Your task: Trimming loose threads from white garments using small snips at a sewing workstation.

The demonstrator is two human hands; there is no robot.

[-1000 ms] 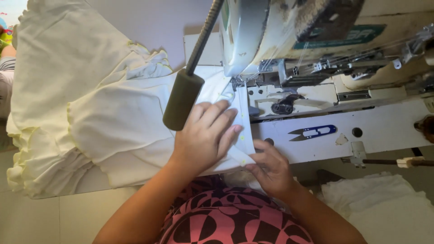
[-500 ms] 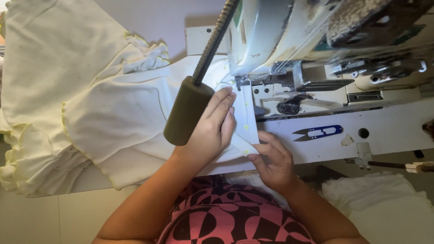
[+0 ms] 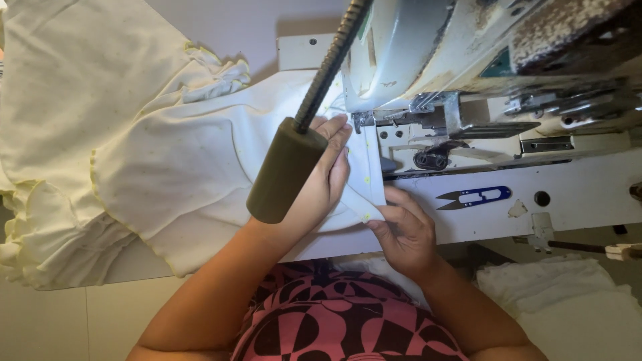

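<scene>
Two hands work pale yellow fabric [image 3: 200, 167] at a sewing machine [image 3: 468, 80]: left hand [image 3: 321, 180] flat, right hand [image 3: 401, 234] pinching the hem, most still unfed.

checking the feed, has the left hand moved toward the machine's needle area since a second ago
Yes. The left hand has slid up the cloth toward the sewing machine; its fingertips now lie beside the presser foot, nearer than before.

Left hand [image 3: 321, 180] lies flat, fingers extended; right hand [image 3: 401, 234] pinches, fingers curled.
</scene>
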